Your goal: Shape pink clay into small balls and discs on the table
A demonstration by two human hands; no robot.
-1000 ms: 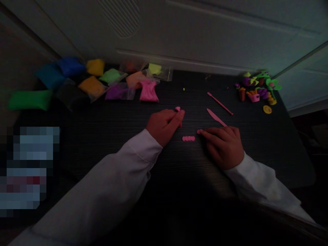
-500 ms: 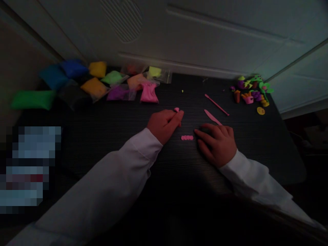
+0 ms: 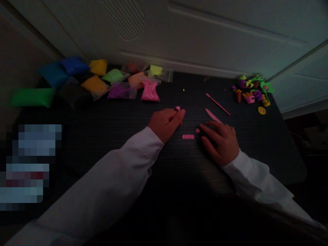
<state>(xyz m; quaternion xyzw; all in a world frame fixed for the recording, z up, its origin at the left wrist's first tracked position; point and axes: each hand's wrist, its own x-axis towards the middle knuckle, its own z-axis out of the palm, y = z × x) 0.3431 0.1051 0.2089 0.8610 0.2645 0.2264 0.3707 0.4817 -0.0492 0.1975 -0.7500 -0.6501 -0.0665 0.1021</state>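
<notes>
My left hand (image 3: 166,122) rests on the dark table (image 3: 102,136) with its fingers curled, pinching a small lump of pink clay (image 3: 177,108) at the fingertips. My right hand (image 3: 221,140) lies palm down, its fingers stretched toward a tiny pink clay ball (image 3: 197,130) just off the index fingertip. A short row of flattened pink clay discs (image 3: 188,136) lies between the two hands. A pink plastic knife (image 3: 213,116) sits just behind my right hand, partly under its fingers.
Several bags of coloured clay (image 3: 102,82) lie at the table's back left, a pink one (image 3: 150,91) nearest. A thin pink modelling stick (image 3: 217,104) lies at the back right. Small finished clay figures (image 3: 252,90) cluster at the far right corner. A white panelled wall stands behind.
My right hand has drawn back slightly, uncovering the tiny pink ball at its fingertip. The left hand has stayed still.
</notes>
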